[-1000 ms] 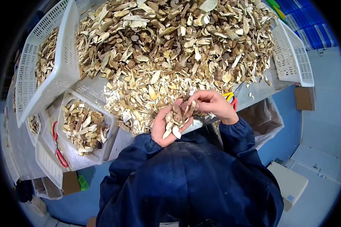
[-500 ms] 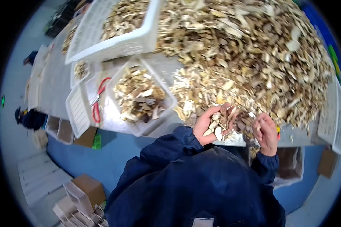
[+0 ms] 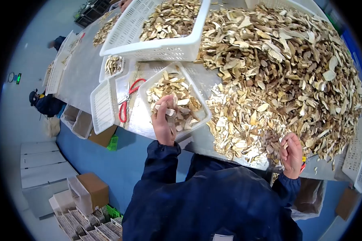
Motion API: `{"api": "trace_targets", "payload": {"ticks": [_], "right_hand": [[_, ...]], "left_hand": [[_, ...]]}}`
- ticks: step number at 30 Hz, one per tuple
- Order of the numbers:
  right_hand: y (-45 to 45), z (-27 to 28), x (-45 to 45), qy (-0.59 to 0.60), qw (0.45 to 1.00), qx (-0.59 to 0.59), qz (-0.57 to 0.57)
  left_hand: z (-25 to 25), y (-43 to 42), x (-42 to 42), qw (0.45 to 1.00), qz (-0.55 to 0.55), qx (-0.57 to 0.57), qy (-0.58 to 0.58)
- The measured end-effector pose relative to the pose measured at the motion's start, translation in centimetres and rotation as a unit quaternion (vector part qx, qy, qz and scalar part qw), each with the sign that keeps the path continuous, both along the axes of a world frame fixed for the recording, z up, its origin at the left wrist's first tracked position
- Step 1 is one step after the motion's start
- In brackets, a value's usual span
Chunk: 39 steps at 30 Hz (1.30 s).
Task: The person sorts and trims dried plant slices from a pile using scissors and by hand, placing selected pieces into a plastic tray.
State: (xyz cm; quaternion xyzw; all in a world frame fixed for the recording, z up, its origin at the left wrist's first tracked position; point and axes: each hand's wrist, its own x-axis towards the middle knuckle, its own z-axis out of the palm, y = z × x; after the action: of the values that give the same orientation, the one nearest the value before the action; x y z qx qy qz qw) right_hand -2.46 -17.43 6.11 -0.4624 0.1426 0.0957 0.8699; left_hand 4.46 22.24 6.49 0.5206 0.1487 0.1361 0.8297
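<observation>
Cream slices in the loosely cupped left hand over a tray; right hand half-curled, contents unclear.

left hand: fingers curled over tray of slices, grip unclear | from it, red-handled scissors: 10 o'clock, on table | slotted basket: 12 o'clock | slice heap: 2 o'clock | right hand: between 3 and 4 o'clock, fingers bent, yellow-and-red handles just beside
</observation>
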Motion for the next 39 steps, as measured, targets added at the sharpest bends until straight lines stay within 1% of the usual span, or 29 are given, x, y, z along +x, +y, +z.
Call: {"api": "trace_targets", "payload": {"ticks": [2, 3, 6, 9, 12, 13, 16, 17, 20, 22, 23, 24, 26, 28, 30, 32, 35, 38, 39], "right_hand": [[0.2, 0.1, 0.1, -0.008, 1.0, -0.008, -0.003], [0.3, 0.2, 0.1, -0.003, 1.0, -0.005, -0.002], [0.4, 0.5, 0.4, -0.002, 1.0, -0.006, 0.007], [0.7, 0.7, 0.6, 0.001, 1.0, -0.004, 0.003], [0.9, 0.7, 0.8, -0.008, 1.0, -0.004, 0.013], [1.1, 0.8, 0.9, 0.0, 1.0, -0.002, 0.012], [1.4, 1.1, 1.1, 0.0, 1.0, -0.01, 0.018], [1.0, 0.3, 1.0, -0.014, 1.0, -0.01, 0.024], [0.7, -0.6, 1.1, -0.004, 1.0, 0.015, -0.002], [1.9, 0.1, 1.6, 0.042, 0.992, 0.117, -0.033], [2.1, -0.5, 1.6, 0.011, 0.989, 0.145, -0.001], [2.1, -0.8, 1.5, -0.021, 0.985, 0.171, 0.032], [3.3, 0.3, 1.2, -0.019, 0.993, 0.117, 0.03], [3.9, 0.9, 0.8, 0.01, 0.995, 0.092, 0.043], [4.4, 0.6, 0.4, -0.004, 0.994, 0.079, 0.068], [5.0, 0.8, -0.1, -0.021, 0.997, -0.005, 0.078], [5.6, 1.0, -0.6, -0.072, 0.98, -0.169, 0.081], [5.9, 0.8, -0.8, -0.077, 0.975, -0.2, 0.063], [5.9, 0.4, -0.7, -0.07, 0.975, -0.205, 0.057]], "left_hand": [[-0.2, 0.5, 0.3, 0.998, 0.024, 0.061, -0.012], [0.1, 0.4, 0.4, 0.997, 0.029, 0.063, -0.023], [-0.2, 1.1, 0.5, 0.994, 0.039, 0.101, 0.015], [-0.3, 1.9, 0.7, 0.991, 0.029, 0.133, -0.008], [0.0, 2.4, 1.1, 0.992, 0.045, 0.114, -0.01], [0.2, 2.8, 1.3, 0.991, 0.046, 0.128, 0.007], [0.1, 3.4, 2.4, 0.957, 0.027, 0.29, 0.003], [0.3, 3.6, 2.4, 0.932, -0.013, 0.362, 0.028], [0.3, 3.5, 2.9, 0.949, -0.074, 0.307, 0.01], [0.2, 3.1, 3.1, 0.9, -0.037, 0.43, -0.063], [0.4, 1.9, 3.1, 0.871, -0.021, 0.48, -0.105], [2.1, -0.1, 2.6, 0.854, -0.004, 0.505, -0.124], [3.2, -4.1, 1.3, 0.864, -0.03, 0.484, -0.136], [1.5, -7.2, 0.0, 0.885, -0.203, 0.399, -0.129], [0.8, -11.2, -1.1, 0.878, -0.365, 0.287, -0.116], [1.5, -14.5, -2.2, 0.852, -0.454, 0.259, -0.015], [0.6, -15.6, -2.0, 0.825, -0.535, 0.162, 0.085], [0.1, -15.2, -1.9, 0.816, -0.553, 0.124, 0.113], [0.2, -15.1, -2.0, 0.821, -0.548, 0.116, 0.113]]}}
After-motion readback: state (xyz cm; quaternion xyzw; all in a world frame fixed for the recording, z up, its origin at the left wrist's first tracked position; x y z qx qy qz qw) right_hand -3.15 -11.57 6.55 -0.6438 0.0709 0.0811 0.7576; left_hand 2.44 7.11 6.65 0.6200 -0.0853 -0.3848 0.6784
